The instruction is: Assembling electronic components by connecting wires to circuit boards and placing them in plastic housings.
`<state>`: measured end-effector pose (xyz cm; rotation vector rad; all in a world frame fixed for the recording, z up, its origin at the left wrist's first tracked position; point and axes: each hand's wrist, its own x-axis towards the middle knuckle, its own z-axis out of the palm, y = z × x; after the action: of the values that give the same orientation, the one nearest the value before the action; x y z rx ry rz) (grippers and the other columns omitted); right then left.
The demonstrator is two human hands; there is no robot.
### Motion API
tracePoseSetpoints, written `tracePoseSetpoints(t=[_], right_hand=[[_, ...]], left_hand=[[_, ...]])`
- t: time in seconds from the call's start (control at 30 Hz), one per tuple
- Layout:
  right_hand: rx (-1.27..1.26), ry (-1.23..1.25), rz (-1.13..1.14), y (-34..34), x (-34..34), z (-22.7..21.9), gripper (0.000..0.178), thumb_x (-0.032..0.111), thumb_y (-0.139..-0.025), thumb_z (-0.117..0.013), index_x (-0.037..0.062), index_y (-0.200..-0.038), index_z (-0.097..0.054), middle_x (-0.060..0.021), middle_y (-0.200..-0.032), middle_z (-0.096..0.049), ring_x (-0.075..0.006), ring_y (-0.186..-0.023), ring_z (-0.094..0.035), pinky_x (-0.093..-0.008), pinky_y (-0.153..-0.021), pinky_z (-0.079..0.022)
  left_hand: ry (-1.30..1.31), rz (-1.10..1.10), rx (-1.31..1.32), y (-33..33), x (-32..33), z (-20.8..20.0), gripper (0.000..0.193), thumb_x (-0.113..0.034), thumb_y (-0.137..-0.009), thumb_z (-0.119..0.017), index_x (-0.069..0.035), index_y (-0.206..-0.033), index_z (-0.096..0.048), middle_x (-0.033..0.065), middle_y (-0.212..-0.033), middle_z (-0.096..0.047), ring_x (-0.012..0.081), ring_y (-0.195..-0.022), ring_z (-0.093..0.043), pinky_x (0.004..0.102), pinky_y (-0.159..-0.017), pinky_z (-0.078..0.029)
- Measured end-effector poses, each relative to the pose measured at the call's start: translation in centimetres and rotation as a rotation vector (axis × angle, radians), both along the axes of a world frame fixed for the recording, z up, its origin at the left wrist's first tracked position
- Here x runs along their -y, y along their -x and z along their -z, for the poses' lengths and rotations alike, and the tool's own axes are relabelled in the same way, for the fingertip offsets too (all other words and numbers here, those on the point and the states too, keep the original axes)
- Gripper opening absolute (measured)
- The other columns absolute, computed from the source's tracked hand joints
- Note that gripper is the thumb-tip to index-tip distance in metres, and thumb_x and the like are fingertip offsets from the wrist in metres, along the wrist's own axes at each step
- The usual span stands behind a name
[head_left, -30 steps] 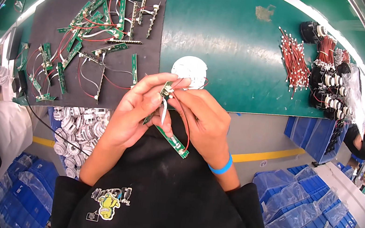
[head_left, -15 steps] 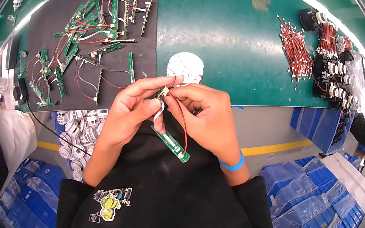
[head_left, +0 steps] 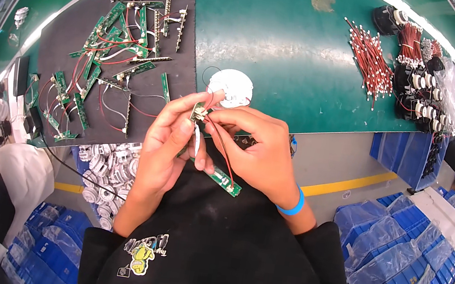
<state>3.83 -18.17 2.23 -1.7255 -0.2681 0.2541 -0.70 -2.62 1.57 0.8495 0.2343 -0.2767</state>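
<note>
1. Left hand (head_left: 166, 139): thumb and fingers pinched around a small green circuit board (head_left: 197, 115), held up in front of the chest, just off the table edge.
2. Right hand (head_left: 265, 147): thumb and index closed together on the red wire (head_left: 224, 152) right by that board's connector; the exact grip spot is hidden, can't tell.
3. Going by clock from the held board, a second board (head_left: 227, 182) hangs at 5, joined by that wire.
4. White round part (head_left: 230, 85) on the table at 1, loose boards (head_left: 143, 26) at 10.
</note>
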Motion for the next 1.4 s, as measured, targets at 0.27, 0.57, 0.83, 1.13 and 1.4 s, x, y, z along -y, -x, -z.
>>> tracePoseSetpoints(t=[0.27, 0.57, 0.83, 1.13, 1.4], right_hand=[[0.059, -0.010, 0.052, -0.1, 0.0, -0.2, 0.010, -0.003, -0.077, -0.070, -0.0010, -0.086, -0.068, -0.0088, -0.077, -0.068, -0.0118, -0.059, -0.063, -0.0243, -0.054, -0.048], [-0.043, 0.033, 0.005, -1.3, -0.5, -1.9, 0.006, 0.000, -0.083, -0.067, -0.0026, -0.087, -0.066, -0.0074, -0.072, -0.066, -0.0087, -0.066, -0.063, -0.0223, -0.057, -0.048], [-0.295, -0.345, -0.241, -17.5, -0.1, -4.5, 0.033, 0.004, -0.091, -0.046, -0.0113, -0.120, -0.051, -0.0171, -0.105, -0.062, -0.0215, -0.089, -0.063, -0.0317, -0.084, -0.051], [0.052, 0.076, -0.112, -29.3, -3.7, 0.9, 0.057, 0.010, -0.086, -0.057, -0.0064, -0.137, -0.038, -0.0174, -0.136, -0.047, -0.0251, -0.123, -0.048, -0.0325, -0.102, -0.038], [0.270, 0.630, -0.289, -19.3, -9.1, 5.0, 0.041, 0.022, -0.085, -0.068, -0.0007, -0.118, -0.057, -0.0039, -0.085, -0.062, -0.0077, -0.066, -0.057, -0.0223, -0.061, -0.045]], left_hand=[[-0.138, 0.044, 0.076, 0.0, 0.4, 0.0, 0.036, -0.017, -0.100, -0.042, -0.004, -0.133, -0.038, 0.0221, -0.139, -0.042, 0.0158, -0.063, -0.060, 0.0300, -0.057, -0.055], [-0.228, 0.030, 0.158, -0.8, 0.4, -0.1, 0.038, -0.015, -0.099, -0.044, -0.001, -0.135, -0.041, 0.0122, -0.134, -0.047, 0.0125, -0.084, -0.059, 0.0248, -0.072, -0.050], [-0.787, -0.090, 0.175, 0.5, -8.1, -2.8, 0.029, -0.007, -0.092, -0.056, 0.002, -0.120, -0.056, 0.0109, -0.116, -0.061, 0.0157, -0.102, -0.060, 0.0287, -0.092, -0.045], [-1.122, -0.834, -0.269, 16.5, -21.2, 1.6, 0.010, -0.003, -0.085, -0.064, -0.001, -0.095, -0.066, 0.0025, -0.082, -0.065, 0.0074, -0.073, -0.058, 0.0206, -0.068, -0.045], [-1.113, -0.819, -0.710, 25.4, -16.4, 11.3, 0.023, -0.019, -0.097, -0.048, -0.001, -0.102, -0.062, 0.0016, -0.070, -0.057, 0.0085, -0.060, -0.051, 0.0241, -0.063, -0.045]])
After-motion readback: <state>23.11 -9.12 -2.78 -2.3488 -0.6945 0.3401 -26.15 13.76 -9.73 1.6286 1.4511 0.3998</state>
